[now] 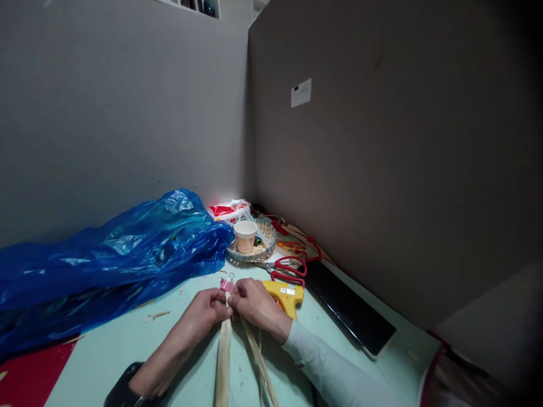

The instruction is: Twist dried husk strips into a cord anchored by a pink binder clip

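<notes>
Head view: left hand point(206, 305) and right hand point(257, 304) pinch a strip point(223, 364). A clip point(226, 285) sits beyond, toward the counter's point(189, 373) corner.

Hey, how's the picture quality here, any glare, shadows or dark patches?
In the head view, white glare streaks the blue plastic sheet; a bright glow sits on the wall just behind the red-and-white packet; the upper right corner fades to black; soft shadows lie near the forearms; the left hand and right hand remain discernible; the wall label's print is unreadable.
</notes>
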Demonstrator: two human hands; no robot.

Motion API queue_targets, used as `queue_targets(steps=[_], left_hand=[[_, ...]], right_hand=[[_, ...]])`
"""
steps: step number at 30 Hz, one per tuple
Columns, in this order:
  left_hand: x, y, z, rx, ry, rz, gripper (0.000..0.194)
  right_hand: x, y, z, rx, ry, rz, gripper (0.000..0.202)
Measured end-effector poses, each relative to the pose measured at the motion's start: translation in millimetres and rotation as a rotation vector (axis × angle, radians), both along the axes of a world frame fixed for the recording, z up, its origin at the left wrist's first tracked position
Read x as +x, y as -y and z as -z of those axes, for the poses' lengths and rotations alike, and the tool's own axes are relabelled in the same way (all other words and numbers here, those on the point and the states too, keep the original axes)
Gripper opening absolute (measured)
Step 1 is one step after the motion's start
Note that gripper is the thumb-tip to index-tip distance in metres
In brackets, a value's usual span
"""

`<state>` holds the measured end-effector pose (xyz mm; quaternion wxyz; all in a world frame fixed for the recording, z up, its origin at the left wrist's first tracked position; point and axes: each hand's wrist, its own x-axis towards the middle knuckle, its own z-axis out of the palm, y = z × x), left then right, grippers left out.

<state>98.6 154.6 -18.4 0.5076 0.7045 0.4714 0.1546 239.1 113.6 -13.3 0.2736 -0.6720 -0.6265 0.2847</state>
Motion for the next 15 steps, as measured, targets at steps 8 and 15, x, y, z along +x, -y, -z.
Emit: queue_targets(steps=[8,15], left_hand=[[-6.6,-1.4,-6.0,0.28,-0.103,-0.021,0.017],[-2.9,-6.1,9.2,0.07,0.029,-0.111,0.026]], right_hand=[[-3.1,0.8,3.3,0.047,0.176,-0.027,0.019],[-19.3,13.5,6.5,0.079,0.328,-0.019,0.025]])
